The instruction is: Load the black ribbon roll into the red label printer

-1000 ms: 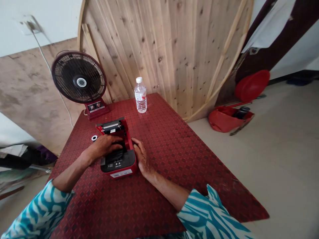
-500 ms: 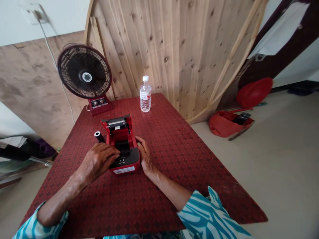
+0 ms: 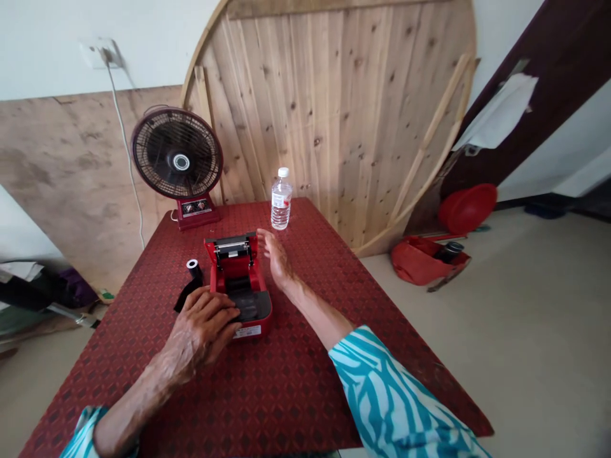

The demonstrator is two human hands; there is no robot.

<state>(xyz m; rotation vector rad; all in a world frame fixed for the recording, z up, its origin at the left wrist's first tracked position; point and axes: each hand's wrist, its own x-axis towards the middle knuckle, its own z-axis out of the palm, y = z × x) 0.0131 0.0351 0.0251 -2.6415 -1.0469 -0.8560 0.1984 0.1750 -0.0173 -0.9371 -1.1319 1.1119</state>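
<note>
A small red and black label printer (image 3: 265, 312) stands on the table with its lid (image 3: 232, 245) raised. Inside its bay is a dark roll (image 3: 237, 284), and a glossy dark film strip (image 3: 252, 308) lies out over the front cover. My left hand (image 3: 205, 318) is at the printer's front left, its fingers closed at the strip's edge. My right hand (image 3: 277, 257) has its fingers stretched out beside the right side of the raised lid; whether they touch it I cannot tell. Left of the printer stands a black roll with a white core (image 3: 193, 267), near a black flap (image 3: 186, 296).
A dark red fan (image 3: 177, 159) and a clear water bottle (image 3: 281, 203) stand at the back of the red patterned table (image 3: 305, 381). A round wooden board (image 3: 334, 114) leans behind it. Red bags and a red basin (image 3: 468, 208) are on the floor at right.
My right hand has gone from the printer's right side up beside its raised lid. The dark strip now reaches over the front cover, and my left hand has come slightly nearer. The view has shifted.
</note>
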